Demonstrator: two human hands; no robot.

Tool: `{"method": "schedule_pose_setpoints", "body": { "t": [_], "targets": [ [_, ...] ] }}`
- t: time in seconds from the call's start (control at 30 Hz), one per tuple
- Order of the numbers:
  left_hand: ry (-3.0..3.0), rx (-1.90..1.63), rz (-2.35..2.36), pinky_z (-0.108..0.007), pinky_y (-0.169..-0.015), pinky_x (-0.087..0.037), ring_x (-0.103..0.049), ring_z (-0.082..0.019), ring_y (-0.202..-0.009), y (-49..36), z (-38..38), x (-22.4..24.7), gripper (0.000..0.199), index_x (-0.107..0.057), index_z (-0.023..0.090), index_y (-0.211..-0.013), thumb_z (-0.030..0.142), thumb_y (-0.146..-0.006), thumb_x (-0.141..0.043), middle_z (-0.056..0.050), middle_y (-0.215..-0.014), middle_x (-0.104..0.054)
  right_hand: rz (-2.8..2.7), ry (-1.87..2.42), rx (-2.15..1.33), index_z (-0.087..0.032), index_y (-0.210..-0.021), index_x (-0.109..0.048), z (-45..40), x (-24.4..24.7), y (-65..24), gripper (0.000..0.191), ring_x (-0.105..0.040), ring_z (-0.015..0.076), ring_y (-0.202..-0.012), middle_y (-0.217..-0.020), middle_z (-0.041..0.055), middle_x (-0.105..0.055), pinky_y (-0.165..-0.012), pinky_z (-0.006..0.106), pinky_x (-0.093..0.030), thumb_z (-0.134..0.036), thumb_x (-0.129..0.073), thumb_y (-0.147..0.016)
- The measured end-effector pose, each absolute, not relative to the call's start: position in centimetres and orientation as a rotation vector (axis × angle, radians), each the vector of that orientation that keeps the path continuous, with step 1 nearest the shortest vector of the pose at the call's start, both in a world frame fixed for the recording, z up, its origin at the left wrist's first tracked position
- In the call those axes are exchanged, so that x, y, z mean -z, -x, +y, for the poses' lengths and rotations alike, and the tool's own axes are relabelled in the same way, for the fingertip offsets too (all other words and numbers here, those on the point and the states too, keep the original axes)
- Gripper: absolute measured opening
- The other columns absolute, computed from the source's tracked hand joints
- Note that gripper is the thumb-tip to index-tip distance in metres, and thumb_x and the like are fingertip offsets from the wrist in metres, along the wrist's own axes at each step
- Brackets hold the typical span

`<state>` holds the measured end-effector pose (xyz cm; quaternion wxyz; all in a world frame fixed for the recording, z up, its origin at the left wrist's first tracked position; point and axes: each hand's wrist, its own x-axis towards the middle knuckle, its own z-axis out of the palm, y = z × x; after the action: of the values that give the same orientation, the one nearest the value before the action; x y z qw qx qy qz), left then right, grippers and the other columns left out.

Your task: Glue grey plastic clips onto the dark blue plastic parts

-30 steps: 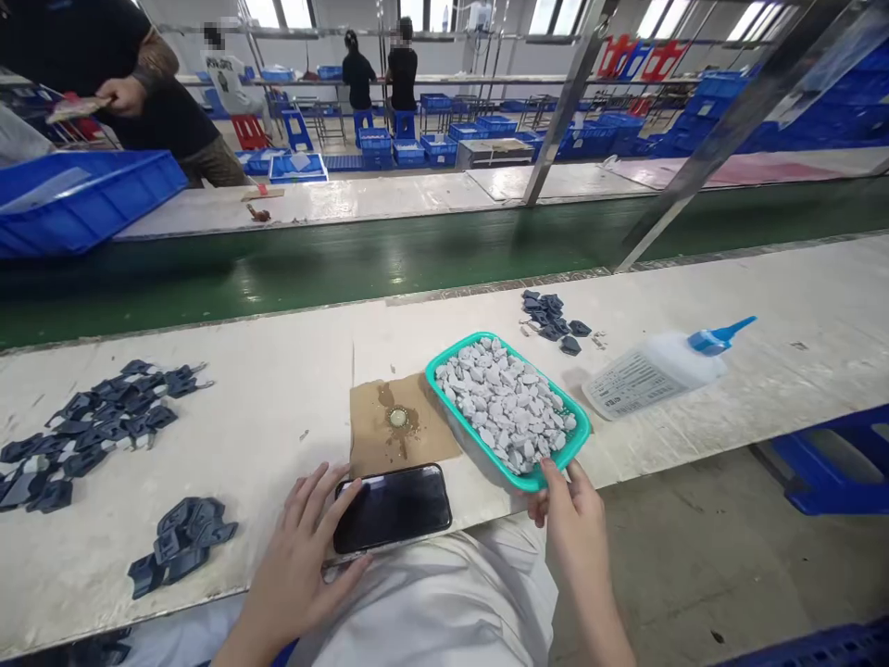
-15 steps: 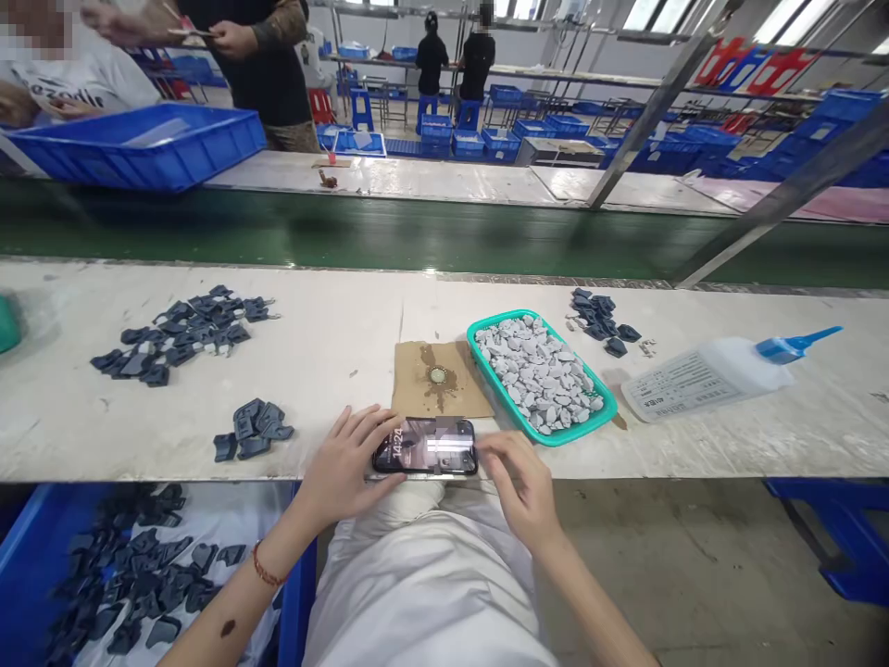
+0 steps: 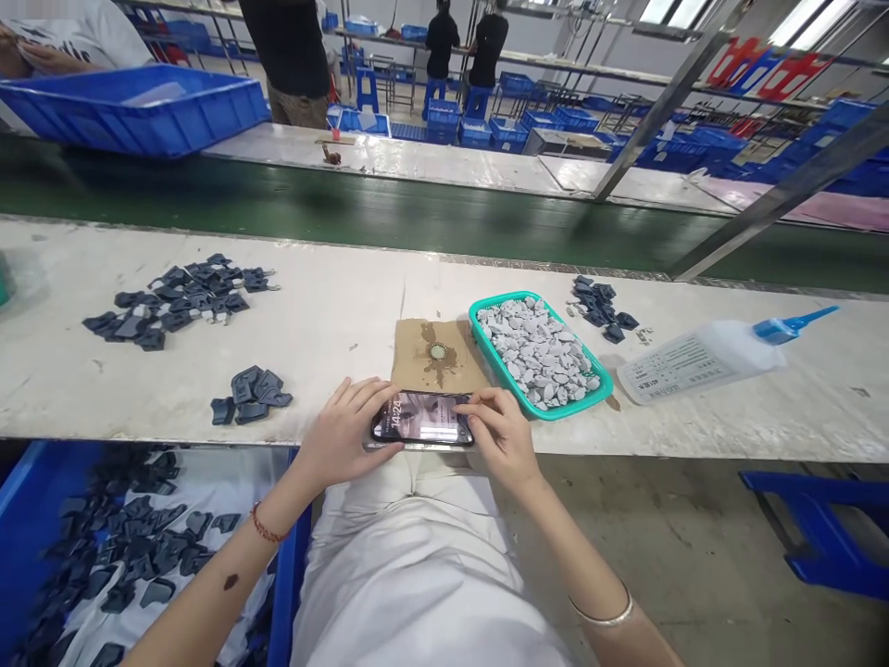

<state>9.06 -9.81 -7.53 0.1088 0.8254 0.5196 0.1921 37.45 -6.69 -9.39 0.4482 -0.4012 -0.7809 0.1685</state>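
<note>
At the table's near edge lies a smartphone (image 3: 425, 419), its screen lit and showing 14:24. My left hand (image 3: 344, 428) is closed round the phone's left end, thumb along the near side and fingers along the far side. One fingertip of my right hand (image 3: 501, 435) touches the right part of the screen; its fingers are bent and slightly apart, holding nothing. Just beyond the phone is a piece of brown cardboard (image 3: 417, 369) with a dark stain and a small round pale spot. A green basket (image 3: 603, 396) of small grey-white pieces stands beside the cardboard.
Dark plastic parts lie in piles (image 3: 173, 301) at left and far right. A white bottle (image 3: 701, 359) with a blue nozzle lies tilted at right. Below the table's left edge, a blue bin (image 3: 20, 523) holds more parts. A green conveyor (image 3: 389, 208) runs behind; people are beyond it.
My right hand has moved left, from beside the phone onto its screen. The picture on the screen has changed. My left hand keeps its hold, and the camera view has tilted down slightly.
</note>
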Motion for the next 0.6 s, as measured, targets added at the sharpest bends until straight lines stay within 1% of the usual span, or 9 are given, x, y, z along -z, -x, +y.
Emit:
{"method": "schedule_pose_setpoints", "body": {
  "t": [0.1, 0.2, 0.3, 0.37, 0.4, 0.47, 0.5, 0.57, 0.6],
  "targets": [
    [-2.454, -0.594, 1.522, -0.067, -0.126, -0.038, -0.059, -0.037, -0.143, -9.1, -9.8, 7.5, 0.066, -0.051, 0.019, -0.151, 0.051, -0.095, -0.065, -0.016, -0.15, -0.066, -1.951, 0.987, -0.364, -0.026, -0.1, -0.083, -6.5, 9.1, -37.3, 0.026, -0.065, 0.0203, -0.089, -0.098, 0.0063, -0.069, -0.077, 0.034, -0.056, -0.017, -0.059, -0.099],
    [-2.477, -0.627, 1.514, -0.066, -0.126, -0.038, -0.06, -0.036, -0.142, -9.1, -10.0, 7.6, 0.065, -0.05, 0.018, -0.152, 0.047, -0.096, -0.065, -0.015, -0.149, -0.067, -1.935, 0.994, -0.309, -0.024, -0.102, -0.081, -6.9, 8.8, -37.2, 0.027, -0.068, 0.0196, -0.09, -0.097, 0.0059, -0.07, -0.077, 0.033, -0.057, -0.014, -0.055, -0.1],
    [-2.494, -0.656, 1.501, -0.064, -0.126, -0.037, -0.061, -0.035, -0.141, -9.1, -10.2, 7.6, 0.063, -0.048, 0.019, -0.153, 0.043, -0.097, -0.064, -0.014, -0.148, -0.067, -1.915, 1.005, -0.255, -0.023, -0.107, -0.077, -8.2, 8.1, -37.4, 0.03, -0.071, 0.0176, -0.087, -0.095, 0.0047, -0.071, -0.075, 0.031, -0.057, -0.009, -0.051, -0.101],
    [-2.496, -0.662, 1.492, -0.062, -0.127, -0.035, -0.06, -0.034, -0.141, -9.2, -10.3, 7.5, 0.063, -0.047, 0.019, -0.153, 0.041, -0.097, -0.064, -0.013, -0.148, -0.067, -1.903, 1.007, -0.209, -0.024, -0.113, -0.075, -9.1, 7.3, -37.8, 0.033, -0.071, 0.0174, -0.088, -0.098, 0.0047, -0.072, -0.075, 0.03, -0.056, -0.007, -0.05, -0.1],
    [-2.493, -0.662, 1.489, -0.06, -0.128, -0.033, -0.06, -0.033, -0.142, -9.2, -10.3, 7.5, 0.063, -0.045, 0.02, -0.154, 0.04, -0.097, -0.064, -0.012, -0.149, -0.067, -1.891, 1.018, -0.166, -0.025, -0.116, -0.075, -9.3, 6.7, -38.2, 0.034, -0.071, 0.0181, -0.09, -0.101, 0.0051, -0.073, -0.078, 0.031, -0.056, -0.006, -0.052, -0.098],
    [-2.479, -0.669, 1.487, -0.056, -0.131, -0.029, -0.059, -0.03, -0.143, -9.3, -10.4, 7.3, 0.062, -0.044, 0.021, -0.155, 0.038, -0.098, -0.064, -0.01, -0.149, -0.067, -1.857, 1.1, -0.028, -0.027, -0.123, -0.075, -9.2, 5.6, -39.1, 0.037, -0.069, 0.0217, -0.099, -0.108, 0.007, -0.072, -0.089, 0.037, -0.054, -0.008, -0.056, -0.097],
    [-2.471, -0.683, 1.486, -0.053, -0.132, -0.027, -0.059, -0.029, -0.142, -9.3, -10.4, 7.2, 0.061, -0.045, 0.021, -0.154, 0.037, -0.098, -0.064, -0.009, -0.148, -0.068, -1.855, 1.194, 0.072, -0.027, -0.127, -0.074, -8.8, 5.2, -39.7, 0.037, -0.069, 0.0249, -0.105, -0.112, 0.0084, -0.072, -0.097, 0.042, -0.052, -0.01, -0.06, -0.097],
    [-2.457, -0.728, 1.479, -0.047, -0.133, -0.024, -0.061, -0.026, -0.139, -9.4, -10.5, 6.9, 0.058, -0.049, 0.021, -0.152, 0.039, -0.099, -0.064, -0.007, -0.143, -0.071, -1.896, 1.388, 0.211, -0.027, -0.138, -0.069, -7.6, 4.6, -40.8, 0.041, -0.066, 0.0346, -0.123, -0.128, 0.0138, -0.069, -0.111, 0.056, -0.045, -0.019, -0.066, -0.098],
    [-2.451, -0.75, 1.471, -0.045, -0.133, -0.023, -0.062, -0.025, -0.137, -9.4, -10.6, 6.8, 0.056, -0.051, 0.02, -0.15, 0.041, -0.099, -0.064, -0.006, -0.141, -0.072, -1.941, 1.458, 0.234, -0.027, -0.145, -0.065, -7.0, 4.5, -41.4, 0.046, -0.062, 0.0398, -0.133, -0.138, 0.0168, -0.066, -0.115, 0.062, -0.041, -0.025, -0.067, -0.098]
  ]
}}
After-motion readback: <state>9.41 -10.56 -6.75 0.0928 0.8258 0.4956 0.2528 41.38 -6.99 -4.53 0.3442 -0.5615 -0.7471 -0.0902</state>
